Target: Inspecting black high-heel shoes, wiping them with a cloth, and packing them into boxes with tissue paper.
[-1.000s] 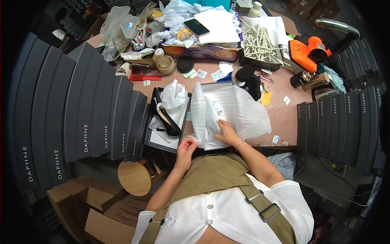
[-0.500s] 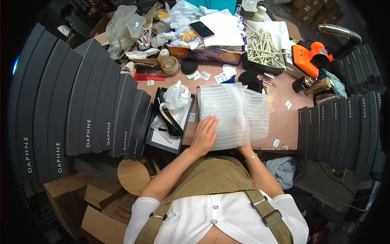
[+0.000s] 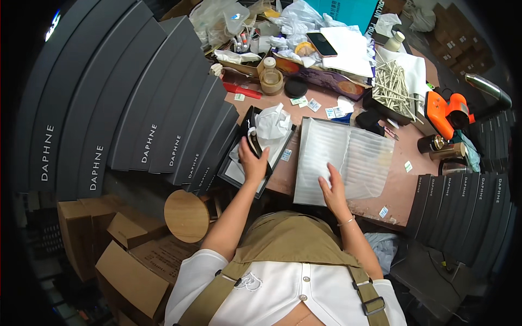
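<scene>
3 o'clock: film (image 3: 370, 163), translucent plastic look, finely ribbed, slight sheen. 12 o'clock: tissue paper (image 3: 273, 122), crumpled, matt. 8 o'clock: stool (image 3: 186, 216), smooth wood. 10 o'clock: boxes (image 3: 117, 81), matt.

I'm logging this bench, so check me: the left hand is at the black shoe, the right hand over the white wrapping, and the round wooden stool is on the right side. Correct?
Not quite: the head view shows the round wooden stool on the left side. The left hand is at the black shoe and the right hand over the white wrapping.
</scene>
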The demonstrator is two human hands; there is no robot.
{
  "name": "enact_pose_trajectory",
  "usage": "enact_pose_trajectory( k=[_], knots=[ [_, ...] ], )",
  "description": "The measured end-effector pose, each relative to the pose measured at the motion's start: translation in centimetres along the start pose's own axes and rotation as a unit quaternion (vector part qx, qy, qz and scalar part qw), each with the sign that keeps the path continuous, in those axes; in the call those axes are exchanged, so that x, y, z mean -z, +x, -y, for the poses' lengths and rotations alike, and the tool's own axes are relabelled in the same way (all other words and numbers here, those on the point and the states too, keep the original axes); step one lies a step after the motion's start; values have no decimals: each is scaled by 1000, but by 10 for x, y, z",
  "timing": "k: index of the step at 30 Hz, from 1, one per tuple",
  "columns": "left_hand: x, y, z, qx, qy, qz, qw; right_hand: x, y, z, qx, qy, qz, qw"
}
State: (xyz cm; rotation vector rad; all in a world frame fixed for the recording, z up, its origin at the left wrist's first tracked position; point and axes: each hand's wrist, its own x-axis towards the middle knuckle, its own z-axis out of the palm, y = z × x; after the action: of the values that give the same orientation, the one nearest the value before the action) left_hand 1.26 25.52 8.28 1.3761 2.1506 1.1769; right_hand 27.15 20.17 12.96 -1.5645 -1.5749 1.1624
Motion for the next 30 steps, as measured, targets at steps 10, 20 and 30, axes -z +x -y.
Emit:
enact_pose_trajectory(
  k=[10,20,30],
  knots=[
    [46,-38,-39,164,-445,237,848,-73,34,74,125,-71,190,971],
    [-82,121,-73,-175,193,157,953,38,-27,42,-128,537,93,829],
    [14,143,-87,-174,-7,96,980,62,-43,3,-68,780,66,618]
  ],
)
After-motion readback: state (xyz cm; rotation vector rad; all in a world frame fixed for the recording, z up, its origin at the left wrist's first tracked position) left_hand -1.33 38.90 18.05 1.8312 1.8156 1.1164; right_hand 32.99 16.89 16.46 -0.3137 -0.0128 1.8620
